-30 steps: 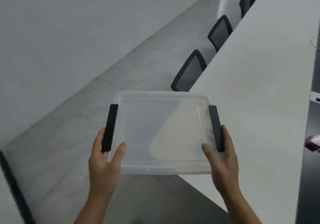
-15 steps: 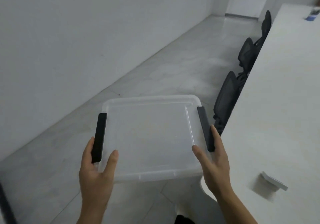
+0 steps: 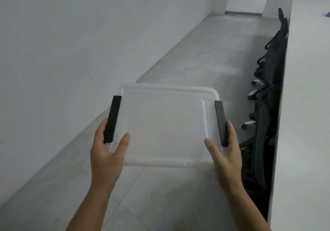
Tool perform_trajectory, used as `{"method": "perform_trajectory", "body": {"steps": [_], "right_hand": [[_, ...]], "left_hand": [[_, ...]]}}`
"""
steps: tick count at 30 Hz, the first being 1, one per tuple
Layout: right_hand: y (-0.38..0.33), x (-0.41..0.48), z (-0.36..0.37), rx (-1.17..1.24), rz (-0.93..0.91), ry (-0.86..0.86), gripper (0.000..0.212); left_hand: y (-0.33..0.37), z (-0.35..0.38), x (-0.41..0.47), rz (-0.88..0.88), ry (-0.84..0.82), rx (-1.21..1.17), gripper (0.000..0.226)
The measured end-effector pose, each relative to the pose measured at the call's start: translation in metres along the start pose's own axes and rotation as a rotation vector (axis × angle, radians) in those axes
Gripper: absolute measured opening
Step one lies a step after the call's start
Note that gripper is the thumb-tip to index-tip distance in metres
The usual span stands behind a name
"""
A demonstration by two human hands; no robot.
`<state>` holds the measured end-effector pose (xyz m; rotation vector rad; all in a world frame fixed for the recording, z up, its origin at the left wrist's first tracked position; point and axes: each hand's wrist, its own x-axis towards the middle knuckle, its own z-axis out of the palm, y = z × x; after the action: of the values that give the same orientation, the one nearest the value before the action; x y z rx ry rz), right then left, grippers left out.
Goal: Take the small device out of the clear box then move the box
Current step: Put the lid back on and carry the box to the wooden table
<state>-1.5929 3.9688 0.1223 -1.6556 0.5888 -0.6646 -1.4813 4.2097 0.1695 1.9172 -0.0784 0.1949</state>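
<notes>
I hold the clear box [image 3: 166, 123] in mid-air over the floor, left of the table. It is a shallow see-through plastic container with a black clasp on each side, and nothing shows inside it. My left hand [image 3: 107, 152] grips its left side by the black clasp [image 3: 112, 119], thumb over the rim. My right hand [image 3: 224, 152] grips the right side by the other clasp [image 3: 221, 122]. The small device is not in view.
A long white table [image 3: 303, 105] runs along the right edge. Several black office chairs [image 3: 267, 91] are tucked against its left side. A white wall [image 3: 71, 34] stands on the left, with grey floor [image 3: 205, 48] between wall and chairs.
The box and both hands have swung left, away from above the table edge to over the floor. The view has turned left too, so the table has slid to the right edge.
</notes>
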Motion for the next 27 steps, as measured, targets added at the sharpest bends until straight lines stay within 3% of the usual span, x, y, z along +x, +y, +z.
{"method": "perform_trajectory", "body": {"steps": [9, 13, 18, 27], "right_hand": [[0.01, 0.237, 0.087, -0.065, -0.06, 0.067, 0.095], [0.015, 0.352, 0.112, -0.115, -0.035, 0.149, 0.091], [0.018, 0.473, 0.086, -0.14, 0.013, 0.368, 0.098], [0.094, 0.71, 0.005, -0.112, 0.08, 0.669, 0.084]], "left_hand": [[-0.023, 0.135, 0.223, -0.011, -0.043, -0.084, 0.068], [-0.022, 0.22, 0.339, -0.003, -0.135, -0.122, 0.07], [0.022, 0.357, 0.455, 0.104, -0.353, -0.123, 0.07], [0.085, 0.661, 0.586, 0.232, -0.607, -0.122, 0.069]]}}
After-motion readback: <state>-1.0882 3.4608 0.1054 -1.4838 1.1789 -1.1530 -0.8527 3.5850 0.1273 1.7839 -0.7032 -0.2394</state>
